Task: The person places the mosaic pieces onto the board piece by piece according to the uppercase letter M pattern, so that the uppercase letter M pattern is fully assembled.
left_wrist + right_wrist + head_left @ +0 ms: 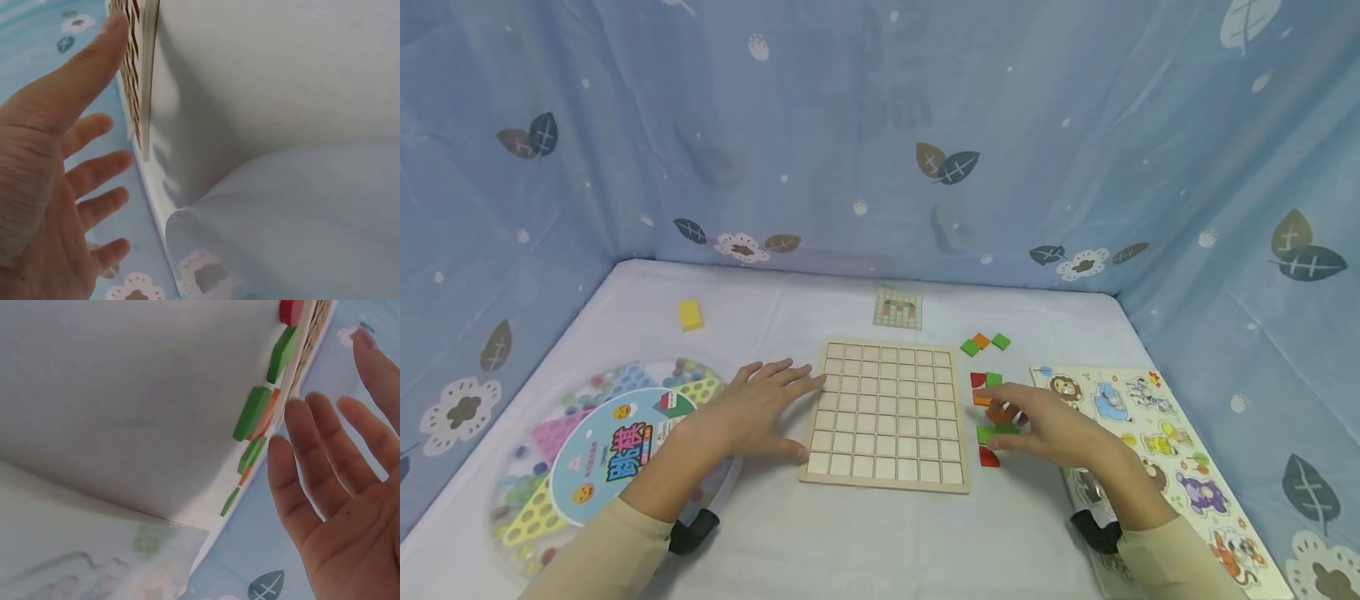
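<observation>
A square wooden grid board point(887, 415) lies in the middle of the white table. My left hand point(758, 412) is at its left edge, fingers spread and straight; whether the fingertips touch the rim I cannot tell. In the left wrist view the palm of the left hand point(47, 187) holds nothing. Over the small coloured tiles right of the board is my right hand point(1045, 423), fingers loosely bent. A green tile point(987, 434) and a red tile point(988, 457) lie near its thumb. The right wrist view shows the right hand point(350, 506) with nothing in its palm, beside green tiles point(252, 414).
Behind the board lies a small pattern card point(897, 308), with several green and orange tiles point(981, 341) to its right. A yellow block point(690, 315) sits at the back left. A round marble-game box point(613, 454) is on the left, an animal puzzle board point(1157, 442) on the right.
</observation>
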Demonstrator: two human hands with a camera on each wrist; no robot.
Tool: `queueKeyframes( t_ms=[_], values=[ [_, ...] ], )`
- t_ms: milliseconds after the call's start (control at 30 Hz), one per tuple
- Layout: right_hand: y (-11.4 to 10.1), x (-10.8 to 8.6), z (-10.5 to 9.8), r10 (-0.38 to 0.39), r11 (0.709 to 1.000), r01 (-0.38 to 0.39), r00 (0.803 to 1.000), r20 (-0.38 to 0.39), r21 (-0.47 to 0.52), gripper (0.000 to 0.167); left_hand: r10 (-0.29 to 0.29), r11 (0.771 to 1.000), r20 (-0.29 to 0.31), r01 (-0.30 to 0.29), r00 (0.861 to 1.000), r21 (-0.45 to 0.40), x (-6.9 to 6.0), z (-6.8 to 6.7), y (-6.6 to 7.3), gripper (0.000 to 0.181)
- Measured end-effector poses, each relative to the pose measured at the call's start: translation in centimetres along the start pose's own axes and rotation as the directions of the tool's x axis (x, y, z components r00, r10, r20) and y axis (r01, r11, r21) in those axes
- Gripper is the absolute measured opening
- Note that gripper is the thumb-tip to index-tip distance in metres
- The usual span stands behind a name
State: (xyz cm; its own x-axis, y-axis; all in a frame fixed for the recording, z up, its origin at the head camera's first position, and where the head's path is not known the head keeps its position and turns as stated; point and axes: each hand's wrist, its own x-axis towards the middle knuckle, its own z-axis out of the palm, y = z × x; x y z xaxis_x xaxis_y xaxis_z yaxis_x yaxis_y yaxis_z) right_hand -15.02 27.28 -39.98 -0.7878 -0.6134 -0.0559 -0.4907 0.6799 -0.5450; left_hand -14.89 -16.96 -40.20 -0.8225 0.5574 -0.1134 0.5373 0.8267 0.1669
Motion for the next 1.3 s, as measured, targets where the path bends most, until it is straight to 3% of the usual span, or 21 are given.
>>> queueKeyframes(
  t_ms=[200, 367, 767, 1100, 1300],
  values=[
    [0.2, -0.2, 0.4, 0.045, 0.995, -0.053, 0.995, 0.09, 0.083, 0.065, -0.03, 0.999, 0.07, 0.032, 0.997, -0.017, 0.0, 0.5, 0.1, 0.102],
    [0.4, -0.2, 0.6, 0.025, 0.993, -0.041, 0.99, 0.141, 0.111, 0.063, -0.05, 0.998, 0.098, 0.054, 0.994, -0.028, 0.2, 0.7, 0.2, 0.1],
    [0.0, 0.2, 1.2, -0.002, 0.995, -0.014, 0.988, 0.154, 0.1, 0.053, -0.061, 0.995, 0.109, 0.069, 0.992, -0.072, 0.4, 0.6, 0.4, 0.101],
    [-0.2, 0.4, 1.4, 0.002, 0.997, -0.016, 0.985, 0.173, 0.08, 0.036, -0.025, 0.995, 0.108, 0.035, 0.994, -0.094, 0.5, 0.7, 0.0, 0.104],
    [-0.2, 0.2, 1.7, -0.043, 0.997, 0.032, 0.986, 0.162, 0.073, 0.026, -0.033, 0.99, 0.132, 0.05, 0.991, -0.129, 0.8, 0.8, -0.3, 0.105]
  ],
)
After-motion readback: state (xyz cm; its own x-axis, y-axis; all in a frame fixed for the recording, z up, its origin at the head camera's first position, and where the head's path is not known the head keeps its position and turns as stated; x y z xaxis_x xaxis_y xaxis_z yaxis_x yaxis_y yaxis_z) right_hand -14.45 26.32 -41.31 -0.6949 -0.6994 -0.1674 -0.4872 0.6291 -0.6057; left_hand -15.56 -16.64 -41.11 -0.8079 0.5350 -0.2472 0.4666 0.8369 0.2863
